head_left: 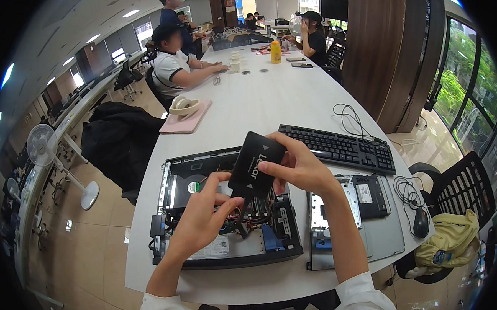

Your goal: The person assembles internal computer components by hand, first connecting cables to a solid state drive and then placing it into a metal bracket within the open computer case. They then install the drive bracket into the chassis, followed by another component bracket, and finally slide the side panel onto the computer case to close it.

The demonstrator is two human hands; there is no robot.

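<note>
Above an open desktop computer case [227, 258], a flat black solid-state drive [248, 169] is tilted up in my right hand [300, 165]. The thumb lies on its face and the fingers are behind its right edge. A black cable [247, 213] runs from the drive's lower end down into the case. My left hand [204, 217] is at that lower end, fingers bent and thumb tip against the cable; the drive partly hides the contact. Inside the case are a fan [187, 192], loose wires and a blue latch [271, 238].
Right of the case lies a metal side panel [386, 236] with a drive bracket [349, 201]. Beyond are a black keyboard [337, 148] and a mouse [421, 222]. Headphones [183, 106] rest on a pink folder [186, 123]. Other people sit farther along the white table [250, 108].
</note>
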